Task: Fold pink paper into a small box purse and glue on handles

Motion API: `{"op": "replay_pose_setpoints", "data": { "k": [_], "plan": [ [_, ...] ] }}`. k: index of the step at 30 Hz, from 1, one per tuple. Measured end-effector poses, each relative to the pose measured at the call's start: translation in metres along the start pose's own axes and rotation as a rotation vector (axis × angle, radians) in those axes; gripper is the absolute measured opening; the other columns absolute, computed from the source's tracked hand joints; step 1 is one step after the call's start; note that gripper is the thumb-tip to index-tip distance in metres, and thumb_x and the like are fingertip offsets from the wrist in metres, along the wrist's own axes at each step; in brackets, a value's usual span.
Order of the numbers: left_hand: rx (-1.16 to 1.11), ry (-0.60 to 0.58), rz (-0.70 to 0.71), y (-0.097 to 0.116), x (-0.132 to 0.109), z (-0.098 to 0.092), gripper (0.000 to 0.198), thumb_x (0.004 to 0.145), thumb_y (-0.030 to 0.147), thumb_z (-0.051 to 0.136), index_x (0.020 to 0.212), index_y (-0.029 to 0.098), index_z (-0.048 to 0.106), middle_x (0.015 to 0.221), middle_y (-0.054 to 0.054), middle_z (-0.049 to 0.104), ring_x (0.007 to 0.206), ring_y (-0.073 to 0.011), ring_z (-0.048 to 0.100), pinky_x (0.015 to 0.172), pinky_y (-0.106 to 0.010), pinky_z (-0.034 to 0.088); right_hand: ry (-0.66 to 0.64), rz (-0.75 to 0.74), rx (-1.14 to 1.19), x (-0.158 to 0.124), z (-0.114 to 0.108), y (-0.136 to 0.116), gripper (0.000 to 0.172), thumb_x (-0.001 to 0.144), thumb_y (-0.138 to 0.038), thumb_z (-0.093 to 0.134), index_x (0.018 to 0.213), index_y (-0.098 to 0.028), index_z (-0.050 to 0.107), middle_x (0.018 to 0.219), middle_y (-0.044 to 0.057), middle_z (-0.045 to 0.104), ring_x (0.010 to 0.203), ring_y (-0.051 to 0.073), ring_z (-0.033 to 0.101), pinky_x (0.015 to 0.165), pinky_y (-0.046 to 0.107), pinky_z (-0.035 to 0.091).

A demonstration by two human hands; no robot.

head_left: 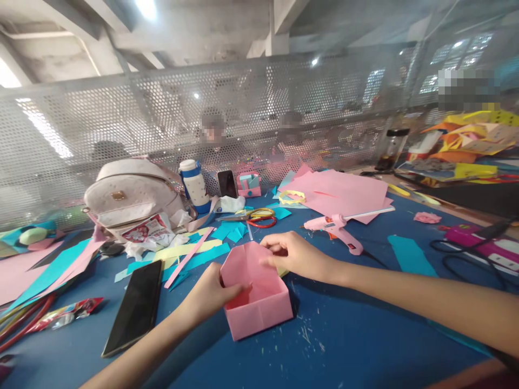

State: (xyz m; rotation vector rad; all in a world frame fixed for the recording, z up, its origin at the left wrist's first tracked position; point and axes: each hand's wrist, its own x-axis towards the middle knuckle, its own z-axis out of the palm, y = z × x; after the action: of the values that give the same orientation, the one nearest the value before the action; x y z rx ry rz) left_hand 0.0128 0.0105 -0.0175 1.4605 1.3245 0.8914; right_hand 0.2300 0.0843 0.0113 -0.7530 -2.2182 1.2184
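Observation:
A pink paper box (261,319) with a raised, pointed back flap stands on the blue table in front of me. My left hand (213,294) grips its left side, thumb inside and fingers behind the wall. At the upper right of the flap, my right hand (292,254) pinches the paper between thumb and fingers. Just beyond that hand lies a pink hot glue gun (336,229) with a glue stick in its back. Scissors with red and yellow handles (261,217) rest behind the box among blue paper scraps (230,231).
A black phone (135,305) lies left of the box. Behind it are a white backpack (130,189) and a bottle (194,186). Pink sheets (348,189) spread at the back right. A magenta power strip (482,248) with black cable lies right. A perforated metal screen (251,97) closes the far edge.

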Motion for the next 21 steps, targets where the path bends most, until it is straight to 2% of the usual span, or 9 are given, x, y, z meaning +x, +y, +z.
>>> {"op": "replay_pose_setpoints", "data": {
  "k": [3, 8, 16, 19, 21],
  "plan": [
    [0.192, 0.041, -0.096, 0.002, 0.000, 0.002, 0.022, 0.066, 0.029, 0.074, 0.062, 0.012, 0.061, 0.055, 0.001, 0.052, 0.048, -0.0092, 0.040, 0.044, -0.020, 0.026, -0.127, 0.044, 0.005, -0.003, -0.001, 0.007, 0.031, 0.073, -0.040, 0.073, 0.069, -0.014, 0.057, 0.065, -0.003, 0.052, 0.060, 0.010, 0.042, 0.054, 0.022, 0.031],
    [0.234, -0.028, -0.191, 0.012, -0.003, 0.004, 0.026, 0.065, 0.029, 0.071, 0.054, 0.014, 0.052, 0.053, 0.003, 0.044, 0.050, -0.0085, 0.037, 0.045, -0.021, 0.023, -0.253, 0.122, -0.007, -0.002, -0.005, 0.013, 0.035, 0.065, -0.038, 0.077, 0.060, -0.014, 0.053, 0.058, -0.004, 0.051, 0.055, 0.008, 0.042, 0.047, 0.019, 0.029],
    [0.304, -0.174, -0.147, 0.008, -0.001, 0.003, 0.027, 0.064, 0.029, 0.071, 0.055, 0.013, 0.051, 0.054, 0.006, 0.036, 0.052, -0.0065, 0.029, 0.046, -0.021, 0.018, -0.360, 0.244, -0.045, -0.010, 0.000, 0.009, 0.022, 0.064, -0.028, 0.074, 0.063, -0.014, 0.056, 0.053, -0.004, 0.059, 0.048, 0.012, 0.056, 0.040, 0.017, 0.034],
    [0.284, -0.193, -0.146, 0.004, 0.003, 0.003, 0.024, 0.066, 0.027, 0.073, 0.059, 0.011, 0.056, 0.056, 0.005, 0.042, 0.053, -0.0069, 0.035, 0.046, -0.020, 0.022, -0.377, 0.259, -0.041, -0.012, 0.002, 0.009, 0.017, 0.066, -0.024, 0.070, 0.064, -0.015, 0.056, 0.054, -0.003, 0.060, 0.050, 0.013, 0.058, 0.041, 0.017, 0.036],
    [0.190, -0.153, -0.100, 0.002, 0.006, 0.002, 0.018, 0.071, 0.028, 0.070, 0.077, 0.011, 0.065, 0.067, 0.002, 0.055, 0.060, -0.0108, 0.048, 0.050, -0.020, 0.034, -0.379, 0.290, -0.053, -0.013, 0.001, 0.010, 0.017, 0.068, -0.026, 0.068, 0.065, -0.015, 0.055, 0.053, -0.003, 0.060, 0.051, 0.014, 0.060, 0.042, 0.018, 0.038]
  ]
}}
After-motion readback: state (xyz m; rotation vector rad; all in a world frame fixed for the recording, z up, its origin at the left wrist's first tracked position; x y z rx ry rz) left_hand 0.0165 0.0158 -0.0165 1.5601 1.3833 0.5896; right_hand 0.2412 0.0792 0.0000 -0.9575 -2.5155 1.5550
